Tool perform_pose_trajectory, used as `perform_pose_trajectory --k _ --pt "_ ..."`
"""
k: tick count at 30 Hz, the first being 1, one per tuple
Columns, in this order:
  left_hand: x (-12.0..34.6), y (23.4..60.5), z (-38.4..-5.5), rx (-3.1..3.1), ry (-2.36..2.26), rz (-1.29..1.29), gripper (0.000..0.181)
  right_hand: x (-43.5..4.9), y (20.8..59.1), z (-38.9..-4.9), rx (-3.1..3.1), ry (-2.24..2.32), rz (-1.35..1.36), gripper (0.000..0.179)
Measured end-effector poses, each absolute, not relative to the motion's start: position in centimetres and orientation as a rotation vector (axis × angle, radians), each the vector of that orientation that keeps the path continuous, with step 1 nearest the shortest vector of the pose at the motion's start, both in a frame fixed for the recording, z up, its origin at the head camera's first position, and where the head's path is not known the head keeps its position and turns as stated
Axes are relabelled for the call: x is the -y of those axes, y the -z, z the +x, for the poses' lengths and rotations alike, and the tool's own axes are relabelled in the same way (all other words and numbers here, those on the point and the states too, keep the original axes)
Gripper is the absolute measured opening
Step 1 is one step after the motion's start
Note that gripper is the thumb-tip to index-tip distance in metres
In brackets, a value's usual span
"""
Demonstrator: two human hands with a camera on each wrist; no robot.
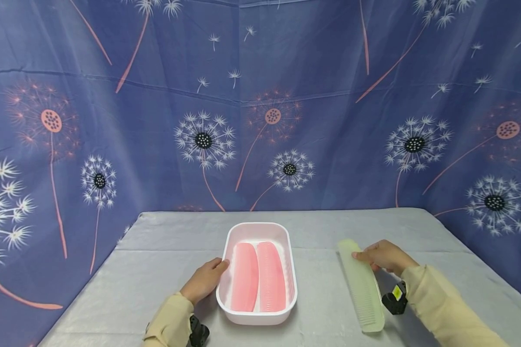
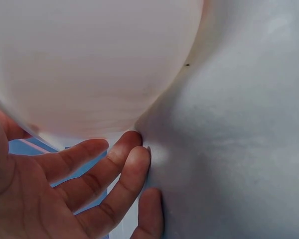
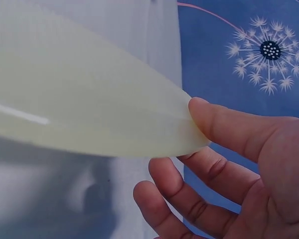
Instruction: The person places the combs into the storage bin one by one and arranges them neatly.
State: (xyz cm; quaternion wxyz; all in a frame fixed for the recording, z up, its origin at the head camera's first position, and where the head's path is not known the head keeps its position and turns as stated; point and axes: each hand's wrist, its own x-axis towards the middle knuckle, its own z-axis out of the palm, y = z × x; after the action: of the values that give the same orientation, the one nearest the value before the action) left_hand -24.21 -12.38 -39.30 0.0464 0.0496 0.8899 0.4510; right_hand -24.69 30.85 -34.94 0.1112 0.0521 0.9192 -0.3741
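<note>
A white plastic basin (image 1: 255, 318) stands on the table with two pink combs side by side in it, one pink comb (image 1: 244, 277) at left and the other pink comb (image 1: 271, 277) at right. My left hand (image 1: 205, 281) grips the basin's left side, thumb on the rim; in the left wrist view the fingers (image 2: 127, 174) lie along the outer wall. To the right, my right hand (image 1: 386, 257) pinches a pale green comb (image 1: 361, 289) near its far end, between thumb and fingers. Close up, the comb's broad face (image 3: 89, 94) angles over the tabletop.
A grey cloth (image 1: 321, 231) covers the table. Blue fabric with dandelion prints (image 1: 330, 111) hangs behind it and along both sides. Each wrist carries a black camera mount, such as the right mount (image 1: 396, 299).
</note>
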Motion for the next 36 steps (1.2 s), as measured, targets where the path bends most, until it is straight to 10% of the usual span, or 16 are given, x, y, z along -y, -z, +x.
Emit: perform_pose_trajectory --k 36 --pt "12.4 39.1 -24.2 -2.68 -1.372 0.126 0.046 -23.2 29.4 -26.6 -2.645 1.298 0.009 0.035"
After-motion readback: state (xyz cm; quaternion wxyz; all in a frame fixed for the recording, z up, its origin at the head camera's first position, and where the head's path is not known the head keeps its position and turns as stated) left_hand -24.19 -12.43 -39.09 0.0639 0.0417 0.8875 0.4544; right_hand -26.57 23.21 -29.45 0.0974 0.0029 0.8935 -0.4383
